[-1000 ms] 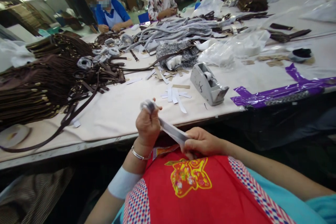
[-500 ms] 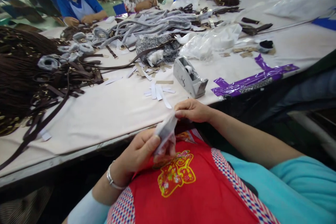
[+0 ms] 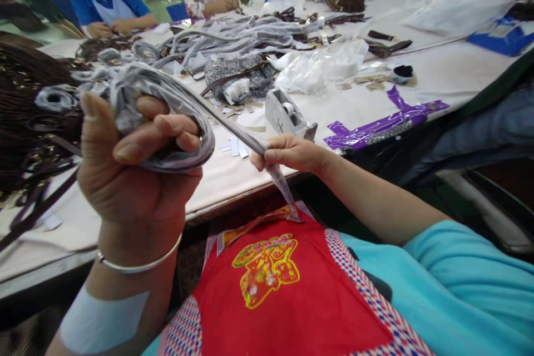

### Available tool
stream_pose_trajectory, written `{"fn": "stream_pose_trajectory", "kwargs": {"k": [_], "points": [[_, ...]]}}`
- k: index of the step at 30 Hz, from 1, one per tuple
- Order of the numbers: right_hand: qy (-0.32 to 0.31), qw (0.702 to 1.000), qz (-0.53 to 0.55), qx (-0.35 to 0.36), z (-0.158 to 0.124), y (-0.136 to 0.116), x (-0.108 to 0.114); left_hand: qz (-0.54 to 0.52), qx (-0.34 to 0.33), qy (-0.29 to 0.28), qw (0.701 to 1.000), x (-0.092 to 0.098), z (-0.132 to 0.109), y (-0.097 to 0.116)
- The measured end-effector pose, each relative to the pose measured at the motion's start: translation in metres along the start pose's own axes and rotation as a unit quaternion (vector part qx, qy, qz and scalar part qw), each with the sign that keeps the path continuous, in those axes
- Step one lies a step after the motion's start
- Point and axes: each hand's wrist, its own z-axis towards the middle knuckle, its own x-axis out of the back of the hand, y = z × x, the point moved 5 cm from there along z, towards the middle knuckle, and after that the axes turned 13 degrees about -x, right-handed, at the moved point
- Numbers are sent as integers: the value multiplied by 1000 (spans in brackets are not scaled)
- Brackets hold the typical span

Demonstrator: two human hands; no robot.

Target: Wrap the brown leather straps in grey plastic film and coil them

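Note:
My left hand [image 3: 133,172] is raised close to the camera, its fingers closed round a coiled bundle of grey strap [image 3: 167,100]. A free length of the same strap runs down to the right. There my right hand [image 3: 290,154] pinches it near the table edge, and the strap's end hangs toward my red apron [image 3: 287,283]. A silver bangle sits on my left wrist.
A grey tape dispenser [image 3: 286,114] stands on the white table [image 3: 217,172] beside white paper strips [image 3: 236,146]. Brown straps [image 3: 29,122] pile at left, grey straps [image 3: 242,39] and plastic bags [image 3: 329,64] further back. Purple tape [image 3: 384,122] lies at right. Other people sit across the table.
My left hand rose up toward the camera with the strap now coiled round its fingers. My right hand stayed near the table edge, and the strap is stretched between both hands.

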Motion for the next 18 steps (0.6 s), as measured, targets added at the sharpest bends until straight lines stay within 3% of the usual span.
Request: {"fn": "stream_pose_trajectory", "kwargs": {"k": [2,5,9,12,15,18], "points": [[-10,998,59,-30,-3,2,1,3,-22,-23,999,-1,6,3],[74,992,104,-18,-5,1,2,14,-63,-41,997,1,15,10],[188,980,-69,10,-7,2,-6,62,-115,-30,991,8,29,12],[182,972,-146,-33,-7,13,-22,166,-213,-5,963,20,36,11],[70,987,-50,-138,-8,27,-46,358,-326,-18,875,35,28,8],[-21,970,117,-210,-16,29,-65,609,-350,-65,709,59,11,-5]]}}
